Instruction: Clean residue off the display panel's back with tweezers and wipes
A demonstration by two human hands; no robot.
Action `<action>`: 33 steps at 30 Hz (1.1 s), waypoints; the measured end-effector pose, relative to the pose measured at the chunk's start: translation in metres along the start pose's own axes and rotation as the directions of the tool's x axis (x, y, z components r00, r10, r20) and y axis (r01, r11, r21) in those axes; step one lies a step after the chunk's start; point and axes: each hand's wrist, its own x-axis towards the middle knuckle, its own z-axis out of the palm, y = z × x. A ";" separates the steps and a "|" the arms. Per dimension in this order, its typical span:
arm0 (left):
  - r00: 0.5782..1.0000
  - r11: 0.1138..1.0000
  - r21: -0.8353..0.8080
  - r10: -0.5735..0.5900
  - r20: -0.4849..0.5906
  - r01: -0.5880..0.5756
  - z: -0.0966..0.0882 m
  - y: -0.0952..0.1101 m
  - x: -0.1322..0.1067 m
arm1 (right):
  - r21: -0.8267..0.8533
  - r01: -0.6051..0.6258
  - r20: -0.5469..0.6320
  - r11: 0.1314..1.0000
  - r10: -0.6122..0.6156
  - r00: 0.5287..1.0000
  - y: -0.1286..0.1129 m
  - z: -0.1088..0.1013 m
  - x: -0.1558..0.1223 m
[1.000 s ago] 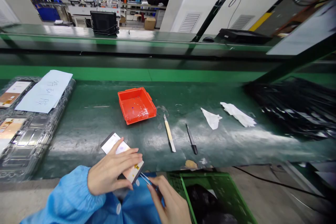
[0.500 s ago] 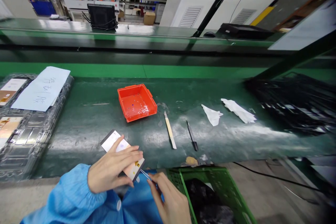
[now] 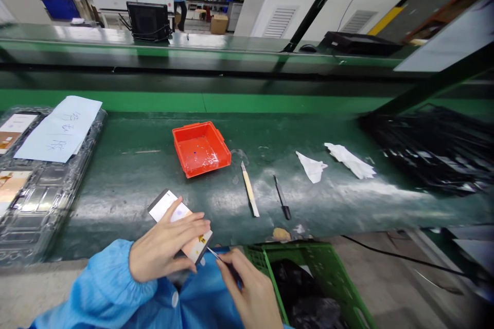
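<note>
While the flat panel (image 3: 162,205) was slanted on the near side of the red bin (image 3: 201,153), the left hand (image 3: 168,247) held it, fingers somewhat spread across its face and thumb along one edge. On that near side too, but right of the bin, the right hand (image 3: 250,285) pinched a slim metal tool (image 3: 214,253), its tip close by the panel; whether they touched could not be told. To the bin's right lay a pale-handled knife (image 3: 250,191), then a dark slender tool (image 3: 281,197) and two white tissues (image 3: 312,167); to its left, a clear plastic tray (image 3: 40,216) bore a paper sheet (image 3: 57,133)
</note>
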 end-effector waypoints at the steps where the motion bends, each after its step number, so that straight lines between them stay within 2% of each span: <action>1: 1.000 1.000 -0.005 0.004 0.002 -0.004 0.000 0.000 0.000 | 0.067 -0.064 0.037 0.996 0.061 0.997 0.000 -0.001 0.001; 4: 1.000 1.000 -0.007 0.026 0.013 -0.026 0.000 -0.002 0.001 | 0.290 -0.292 0.195 0.912 0.242 0.950 0.003 -0.001 0.006; 7: 0.998 0.998 0.037 0.047 0.048 -0.049 0.000 -0.003 0.003 | 0.442 -0.460 0.343 0.771 0.328 0.880 0.007 -0.001 0.010; 11: 0.995 0.991 0.119 0.053 0.086 -0.064 -0.002 -0.001 0.003 | 0.497 -0.583 0.470 0.642 0.365 0.804 0.008 -0.004 0.016; 14: 0.994 0.987 0.148 0.053 0.092 -0.066 -0.003 0.002 0.003 | 0.508 -0.617 0.513 0.601 0.365 0.777 0.007 -0.006 0.018; 16: 0.994 0.985 0.155 0.055 0.095 -0.069 -0.004 0.002 0.003 | 0.509 -0.613 0.515 0.605 0.357 0.779 0.007 -0.005 0.017; 18: 0.993 0.985 0.160 0.056 0.100 -0.072 -0.004 0.003 0.004 | 0.503 -0.582 0.494 0.639 0.340 0.800 0.007 -0.004 0.015; 21: 0.994 0.985 0.161 0.054 0.098 -0.069 -0.005 0.004 0.004 | 0.445 -0.489 0.430 0.750 0.300 0.852 0.005 -0.002 0.010; 24: 0.995 0.985 0.156 0.056 0.077 -0.067 -0.005 0.004 0.004 | 0.312 -0.375 0.363 0.873 0.255 0.896 0.001 -0.005 0.008; 26: 0.996 0.987 0.147 0.062 0.069 -0.071 -0.004 0.004 0.004 | 0.214 -0.313 0.330 0.925 0.233 0.915 -0.003 -0.009 0.009; 30: 0.996 0.994 0.095 0.042 0.075 -0.049 -0.002 0.001 0.002 | 0.120 -0.278 0.320 0.953 0.228 0.920 -0.003 -0.012 0.009; 33: 0.998 0.999 0.043 0.014 0.055 -0.016 -0.001 -0.002 0.001 | 0.173 -0.353 0.368 0.920 0.272 0.889 0.001 -0.011 0.009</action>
